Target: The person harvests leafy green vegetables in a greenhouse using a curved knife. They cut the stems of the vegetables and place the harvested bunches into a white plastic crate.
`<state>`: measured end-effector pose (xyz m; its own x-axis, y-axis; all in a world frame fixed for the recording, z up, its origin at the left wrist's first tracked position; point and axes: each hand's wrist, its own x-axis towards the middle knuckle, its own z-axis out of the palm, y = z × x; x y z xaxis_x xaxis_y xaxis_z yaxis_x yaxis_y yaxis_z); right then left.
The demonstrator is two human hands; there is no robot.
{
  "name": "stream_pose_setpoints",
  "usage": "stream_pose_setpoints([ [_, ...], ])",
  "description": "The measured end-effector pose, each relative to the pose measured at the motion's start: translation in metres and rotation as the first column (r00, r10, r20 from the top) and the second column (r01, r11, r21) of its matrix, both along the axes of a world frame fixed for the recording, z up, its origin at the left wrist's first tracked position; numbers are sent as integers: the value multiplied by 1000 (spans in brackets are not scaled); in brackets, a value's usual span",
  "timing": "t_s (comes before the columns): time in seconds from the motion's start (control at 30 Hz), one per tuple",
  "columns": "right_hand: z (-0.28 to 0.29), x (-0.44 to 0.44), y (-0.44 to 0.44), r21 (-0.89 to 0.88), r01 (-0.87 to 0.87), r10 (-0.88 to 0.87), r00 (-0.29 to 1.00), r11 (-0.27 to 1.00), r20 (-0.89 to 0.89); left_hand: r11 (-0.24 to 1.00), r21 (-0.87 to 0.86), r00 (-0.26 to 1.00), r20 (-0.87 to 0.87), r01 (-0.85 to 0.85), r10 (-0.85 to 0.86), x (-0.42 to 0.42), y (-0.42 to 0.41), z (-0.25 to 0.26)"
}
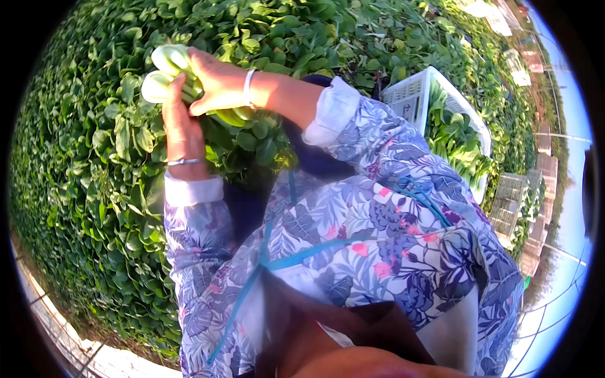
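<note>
Both hands are together at the upper left, around a small bunch of bok choy [156, 85] with thick, pale stem bases pointing to the left. My left hand [182, 125] reaches up from below, its thumb lying against the stems. From the right, my right hand [217, 82] wraps the bunch, with thumb and fingers on either side of the stalks. Some green leaves of the bunch show below the right wrist; the rest is hidden behind the hands. Dense leafy green plants [85, 189] grow beneath and around both hands.
A white plastic crate [411, 97] stands beside my right arm, with cut leafy greens [453, 127] inside. Farther right are another crate [508, 198] and several stacked boxes [546, 175]. A pale strip [113, 359] borders the plants at lower left.
</note>
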<state>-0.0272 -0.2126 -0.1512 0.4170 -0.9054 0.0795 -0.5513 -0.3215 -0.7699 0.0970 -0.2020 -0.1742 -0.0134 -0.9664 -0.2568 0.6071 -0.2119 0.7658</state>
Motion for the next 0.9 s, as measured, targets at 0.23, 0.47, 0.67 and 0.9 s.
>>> stream_pose_setpoints([
  [0.23, 12, 24, 18, 61, 140, -136, 989, 988, -59, 999, 35, 978, 209, -8, 0, 11, 10, 11],
  [0.47, 20, -14, -1, 239, 277, -329, 920, 931, 213, 981, -20, 962, 201, 194, -186, -4, 7, 8],
  [0.67, 48, -182, 15, 237, 477, -509, 596, 847, 621, 969, -60, 962, 155, 238, -227, -15, 9, 14],
  [0.9, 4, -459, 191, -456, 870, -960, 62, 186, -272, 960, -42, 952, 142, 278, -269, -21, 14, 10],
])
